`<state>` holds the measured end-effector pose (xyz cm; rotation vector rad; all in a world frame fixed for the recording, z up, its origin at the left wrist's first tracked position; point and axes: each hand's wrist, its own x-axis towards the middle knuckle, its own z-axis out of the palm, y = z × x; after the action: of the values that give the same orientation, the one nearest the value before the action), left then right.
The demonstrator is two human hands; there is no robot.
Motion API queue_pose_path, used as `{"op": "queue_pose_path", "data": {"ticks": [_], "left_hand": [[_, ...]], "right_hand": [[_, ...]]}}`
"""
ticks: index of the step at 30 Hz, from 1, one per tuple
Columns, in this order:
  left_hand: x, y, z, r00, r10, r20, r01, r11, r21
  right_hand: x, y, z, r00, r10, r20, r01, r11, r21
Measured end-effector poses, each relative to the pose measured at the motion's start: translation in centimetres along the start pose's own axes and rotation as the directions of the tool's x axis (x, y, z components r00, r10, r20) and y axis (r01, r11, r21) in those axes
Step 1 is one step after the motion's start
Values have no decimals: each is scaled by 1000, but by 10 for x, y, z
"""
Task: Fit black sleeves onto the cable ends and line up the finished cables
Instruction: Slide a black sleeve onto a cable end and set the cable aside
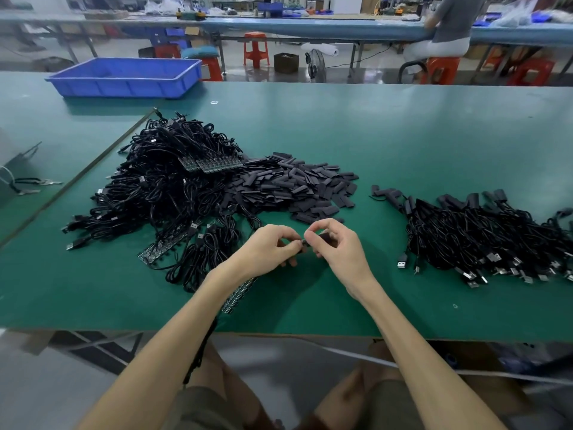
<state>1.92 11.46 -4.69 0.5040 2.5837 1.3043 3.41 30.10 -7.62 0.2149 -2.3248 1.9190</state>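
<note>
Cable end (303, 242) sits between the two hands, just above the table (403, 135), near the middle of its near edge. Small metal tip shows; the rest is hidden by fingers.

Left hand (269, 248) pinches the cable end, fingers curled. Right hand (336, 246) pinches a black sleeve (325, 238), short and dark, mostly hidden. Tip and sleeve mouth meet head-on, probably so the sleeve can slide straight on. How far it is on, cannot tell.

Loose sleeves (297, 187) lie heaped just beyond the hands, flat matte-black pieces, within easy reach. Bare cables (161, 187) are piled toward the left edge, tangled, plugs sticking out. Sleeved cables (483, 231) lie toward the right edge, sleeved ends pointing to the far edge, plugs to the near one; roughly lined up. Supply left, finished right. Blue tray (124, 77) sits at the far left corner.
</note>
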Motion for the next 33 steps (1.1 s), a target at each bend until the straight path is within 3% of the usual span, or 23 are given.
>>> {"op": "queue_pose_path", "data": {"ticks": [6, 15, 33], "left_hand": [[3, 0, -5, 998, -62, 16, 63, 996, -57], [-1, -3, -7, 997, -73, 9, 73, 990, -121], [0, -8, -12, 997, -66, 45, 72, 987, -146]], "right_hand": [[-2, -2, 2, 992, -126, 25, 128, 957, -261], [-10, -11, 9, 954, -288, 87, 286, 777, -561], [-12, -15, 8, 955, -278, 103, 287, 786, -548]]}}
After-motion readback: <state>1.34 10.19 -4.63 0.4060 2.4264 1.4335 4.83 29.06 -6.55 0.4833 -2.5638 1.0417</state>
